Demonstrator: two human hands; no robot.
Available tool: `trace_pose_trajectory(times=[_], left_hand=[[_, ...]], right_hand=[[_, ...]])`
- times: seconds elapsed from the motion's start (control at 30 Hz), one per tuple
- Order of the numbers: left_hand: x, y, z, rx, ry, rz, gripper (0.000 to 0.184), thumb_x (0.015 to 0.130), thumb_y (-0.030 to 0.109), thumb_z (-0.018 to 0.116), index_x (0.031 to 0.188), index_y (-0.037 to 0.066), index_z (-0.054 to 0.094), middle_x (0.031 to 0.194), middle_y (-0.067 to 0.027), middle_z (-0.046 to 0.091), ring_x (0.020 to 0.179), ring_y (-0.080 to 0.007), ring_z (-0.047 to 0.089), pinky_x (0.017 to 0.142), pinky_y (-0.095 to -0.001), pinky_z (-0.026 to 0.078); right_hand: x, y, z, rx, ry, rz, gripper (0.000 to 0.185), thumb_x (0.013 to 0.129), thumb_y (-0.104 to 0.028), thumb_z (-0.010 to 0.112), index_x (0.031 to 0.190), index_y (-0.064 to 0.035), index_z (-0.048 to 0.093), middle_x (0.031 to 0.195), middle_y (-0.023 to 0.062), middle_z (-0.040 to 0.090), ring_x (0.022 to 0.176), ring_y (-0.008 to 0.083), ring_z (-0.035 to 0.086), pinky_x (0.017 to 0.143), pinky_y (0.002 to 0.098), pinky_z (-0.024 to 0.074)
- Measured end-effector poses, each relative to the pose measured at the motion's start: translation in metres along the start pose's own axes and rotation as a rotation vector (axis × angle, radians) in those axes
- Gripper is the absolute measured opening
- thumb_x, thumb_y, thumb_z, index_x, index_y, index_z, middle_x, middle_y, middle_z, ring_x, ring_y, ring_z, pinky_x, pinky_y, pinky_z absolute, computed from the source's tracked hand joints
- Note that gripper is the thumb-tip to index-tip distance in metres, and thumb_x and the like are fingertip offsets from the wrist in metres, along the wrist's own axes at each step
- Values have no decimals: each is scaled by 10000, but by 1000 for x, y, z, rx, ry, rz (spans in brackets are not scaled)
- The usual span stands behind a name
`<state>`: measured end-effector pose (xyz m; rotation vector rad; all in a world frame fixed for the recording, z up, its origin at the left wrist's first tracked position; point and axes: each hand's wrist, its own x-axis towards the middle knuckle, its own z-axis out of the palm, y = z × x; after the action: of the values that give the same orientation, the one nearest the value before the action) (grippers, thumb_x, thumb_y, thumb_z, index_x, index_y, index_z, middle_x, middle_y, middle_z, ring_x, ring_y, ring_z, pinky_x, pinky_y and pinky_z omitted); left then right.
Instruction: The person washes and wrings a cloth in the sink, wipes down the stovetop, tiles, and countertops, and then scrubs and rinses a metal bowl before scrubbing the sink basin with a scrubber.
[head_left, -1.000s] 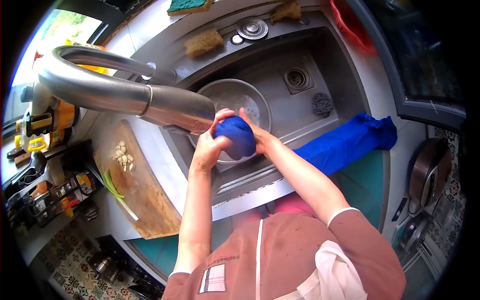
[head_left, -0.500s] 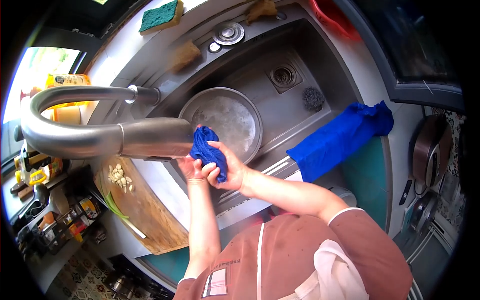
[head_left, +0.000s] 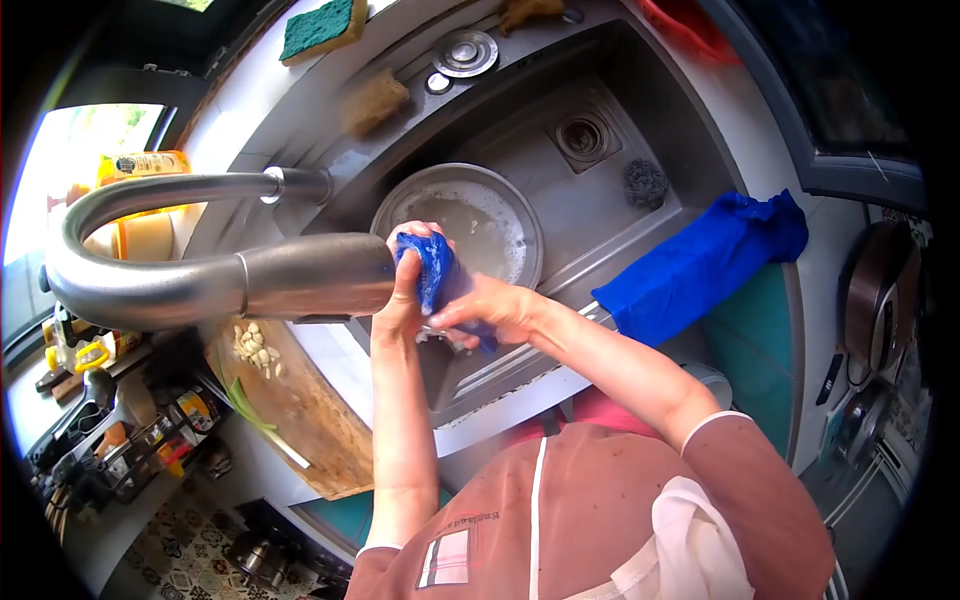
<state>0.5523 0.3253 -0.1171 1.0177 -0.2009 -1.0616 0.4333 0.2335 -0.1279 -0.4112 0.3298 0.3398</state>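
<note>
A wet blue cloth [head_left: 430, 262] is bunched up beside the faucet [head_left: 320, 278] outlet, over the sink. My left hand [head_left: 405, 290] is closed round its upper part, thumb on top. My right hand [head_left: 500, 308], a little blurred, grips the lower part, and a bit of blue shows beneath its fingers. Behind the hands, a round metal basin [head_left: 532, 225] holding cloudy water with foam at its edge stands in the sink [head_left: 640, 110]. The hands hide the basin's near edge.
A second blue cloth [head_left: 700, 265] drapes over the sink's front edge. On the left is a cutting board [head_left: 325, 440] with garlic cloves [head_left: 257, 348] and a green onion [head_left: 250, 410]. A steel scrubber [head_left: 645, 184] lies near the drain; sponges [head_left: 325, 30] sit behind.
Both hands have shifted their hold on the cloth. My left hand now grips its top, while my right hand has moved right and lower. The view has shifted slightly.
</note>
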Motion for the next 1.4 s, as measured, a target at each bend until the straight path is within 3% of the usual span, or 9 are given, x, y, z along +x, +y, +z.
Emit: trace_pose_trajectory(times=[0.27,0.47,0.53,0.57,0.63,0.73,0.9,1.3,1.4], left_hand=[[31,-90,-47,1023,563,248,304,762,219,724,946,33,569,797,-58,575,715,-145,529,678,-293,456],[14,-107,-50,1323,727,-143,574,767,387,705,1150,21,485,956,-160,606,864,-273,593,810,-371,463],[1,-79,-53,990,510,-242,646,837,512,578,1259,48,425,1157,-195,537,1054,-298,537,902,-397,431],[-7,-54,-43,801,437,-254,668,858,557,527,1291,62,411,1213,-200,505,1115,-301,508,933,-407,418],[-33,-17,-44,31,266,-214,685,875,585,468,1346,96,371,1277,-204,460,1189,-311,458,999,-462,372],[-40,-25,-55,-454,76,33,855,749,497,689,1418,160,276,1409,-195,338,1310,-400,304,1068,-569,259],[-33,-25,-3,-1169,-603,282,359,799,326,684,1108,167,594,1246,-29,494,1218,-246,405,991,-432,372],[-41,45,44,346,288,80,120,796,50,649,734,10,555,707,-49,553,650,-128,551,642,-270,463],[-24,10,27,600,402,164,154,804,82,659,692,25,571,685,-20,560,614,-112,537,595,-265,438]], right_hand=[[68,56,-71,-1148,764,-157,331,769,-278,647,927,5,578,850,221,655,784,382,636,678,428,492],[50,65,-53,-1138,825,-30,579,730,-396,677,1134,-41,462,963,244,635,927,418,603,794,481,472],[57,78,-64,-990,772,-191,617,675,-447,728,1079,-49,485,973,236,640,956,379,618,817,459,470],[71,99,-74,-842,628,-530,573,701,-497,710,1034,-69,523,877,170,649,723,270,654,614,368,507],[26,50,-18,205,184,208,499,778,-523,647,1010,-92,550,763,67,594,490,104,514,413,222,393],[13,51,37,816,-266,292,528,830,-539,591,1096,-88,519,711,15,520,407,27,352,358,138,261],[7,64,90,1163,-549,109,623,808,-497,645,1202,-66,428,755,21,491,453,45,377,372,137,292],[-11,7,44,-45,-10,135,203,724,-138,698,817,-49,540,685,33,532,413,58,403,325,215,275],[0,10,20,-345,166,86,288,699,-131,691,930,-10,569,732,50,571,518,107,507,456,248,411]])
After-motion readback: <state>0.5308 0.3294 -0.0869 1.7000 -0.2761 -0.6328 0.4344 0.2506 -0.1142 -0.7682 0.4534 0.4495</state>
